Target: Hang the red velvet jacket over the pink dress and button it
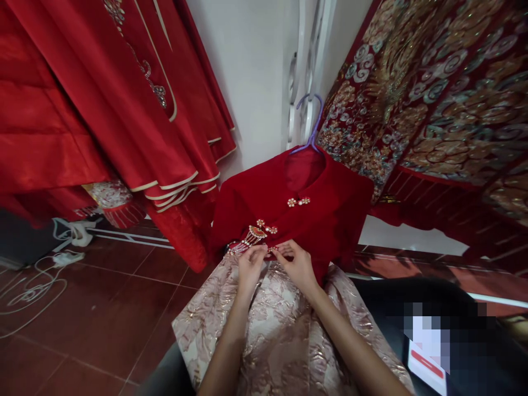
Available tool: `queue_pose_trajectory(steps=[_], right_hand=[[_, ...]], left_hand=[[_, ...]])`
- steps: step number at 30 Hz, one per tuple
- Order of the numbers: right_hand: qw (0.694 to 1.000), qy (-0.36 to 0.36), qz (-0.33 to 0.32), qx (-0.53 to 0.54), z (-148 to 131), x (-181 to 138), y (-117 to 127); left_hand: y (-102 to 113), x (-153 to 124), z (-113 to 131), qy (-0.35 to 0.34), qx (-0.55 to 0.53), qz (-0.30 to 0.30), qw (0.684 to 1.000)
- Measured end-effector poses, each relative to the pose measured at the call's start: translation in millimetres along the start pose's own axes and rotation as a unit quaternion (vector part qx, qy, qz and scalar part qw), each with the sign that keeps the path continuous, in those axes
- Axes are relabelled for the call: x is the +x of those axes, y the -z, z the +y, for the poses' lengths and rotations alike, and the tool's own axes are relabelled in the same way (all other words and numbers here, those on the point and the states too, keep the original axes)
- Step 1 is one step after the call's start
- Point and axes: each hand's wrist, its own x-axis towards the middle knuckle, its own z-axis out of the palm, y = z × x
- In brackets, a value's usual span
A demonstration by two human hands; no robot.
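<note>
Grip closed — left hand (251,264) and right hand (299,267) pinch the clasp (270,251) from opposite sides, low on the red jacket (330,220) — the purple hanger (314,131) seemingly holding it spread.

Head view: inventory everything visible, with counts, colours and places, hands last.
Red top: 1, red, centre
Patterned skirt: 1, pale pinkish, below top
Hanger: 1, purple, top's neckline
Flower fastenings: 2 or more, gold-white, top's front
Fan ornament: 1, golden, top's lower front
Trimmed garments: several, red, left
Embroidered garments: count unclear, red-gold, right
Wall: 1, whitish, behind
Cables: several, white, left floor
Tiled floor: 1, reddish, lower left
Screen: 1, white-red, partly pixelated, lower right
Dark surface: 1, black, lower right
Left hand: 1, bare, where top meets skirt
Right hand: 1, bare, beside it
</note>
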Motion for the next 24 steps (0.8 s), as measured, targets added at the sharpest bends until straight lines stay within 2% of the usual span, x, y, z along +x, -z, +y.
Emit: queue_pose_trajectory(steps=[10,18,20,24], right_hand=[[1.0,0.01,-0.016,0.01,0.2,-0.1,1.8],[1.0,-0.008,0.007,-0.015,-0.1,-1.1,0.0],[0.999,-0.018,-0.014,-0.031,-4.2,1.0,6.5],[0.996,-0.043,-0.046,-0.063,-19.7,6.6,33.6]], left_hand=[[5.1,-1.8,-11.2,-0.014,0.037,-0.014,0.999],[5.9,-6.3,-9.1,-0.102,0.135,-0.035,0.985],[4.5,-8.2,-9.9,-0.127,0.138,-0.013,0.982],[5.4,-9.0,-13.7,-0.187,0.106,0.12,0.969]])
